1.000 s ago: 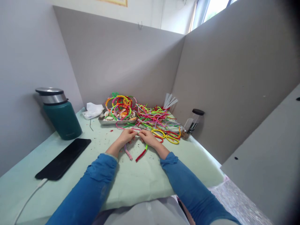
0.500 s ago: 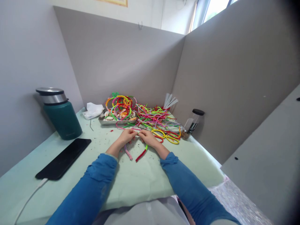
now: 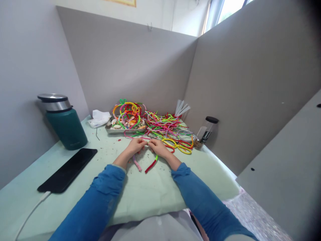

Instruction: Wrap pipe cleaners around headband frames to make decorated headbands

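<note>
My left hand (image 3: 135, 146) and my right hand (image 3: 157, 147) meet over the middle of the table, fingertips pinched close together. Between them they grip a pipe-cleaner band, most of it hidden by the fingers. Its pink and lilac end (image 3: 137, 164) hangs out under my left hand. A red end with a bright green stretch (image 3: 151, 164) comes out below my right hand. Just behind the hands lies a heap of coloured pipe cleaners (image 3: 165, 124), with yellow loops (image 3: 184, 149) by my right hand.
A metal tray (image 3: 125, 131) holds shells and finished-looking pipe-cleaner hoops (image 3: 129, 112). Left stand a green flask (image 3: 66, 127), a phone (image 3: 69, 170) on a cable and a tissue pack (image 3: 99, 117). Right are a clear bottle (image 3: 207, 132) and white strips (image 3: 182, 108). Grey partitions (image 3: 130, 60) enclose the table.
</note>
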